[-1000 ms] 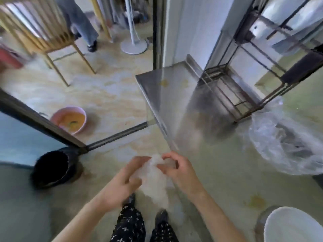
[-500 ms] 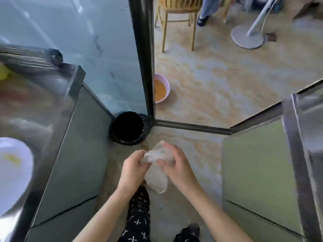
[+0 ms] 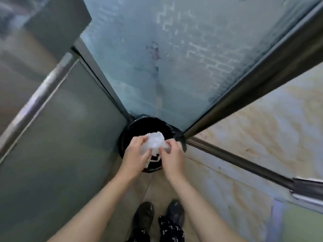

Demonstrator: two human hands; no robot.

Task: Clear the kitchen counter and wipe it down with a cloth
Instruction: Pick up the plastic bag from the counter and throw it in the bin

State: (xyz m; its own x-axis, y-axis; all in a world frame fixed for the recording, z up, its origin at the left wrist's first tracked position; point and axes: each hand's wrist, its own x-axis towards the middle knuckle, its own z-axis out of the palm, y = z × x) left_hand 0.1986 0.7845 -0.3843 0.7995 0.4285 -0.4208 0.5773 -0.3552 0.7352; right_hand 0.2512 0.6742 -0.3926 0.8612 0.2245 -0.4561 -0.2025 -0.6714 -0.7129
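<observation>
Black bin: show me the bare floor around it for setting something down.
Bare floor lies right of the black bin, between the door track and the shoes, and beyond that track. Crowded: the bin's mouth, where left hand and right hand hold crumpled plastic.

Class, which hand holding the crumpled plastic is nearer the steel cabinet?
The left hand, toward the steel cabinet; the right hand pinches the plastic on its far side.

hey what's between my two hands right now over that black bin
A crumpled clear plastic wad: the left hand and right hand both pinch it, above the black bin. The head view shows this.
</observation>
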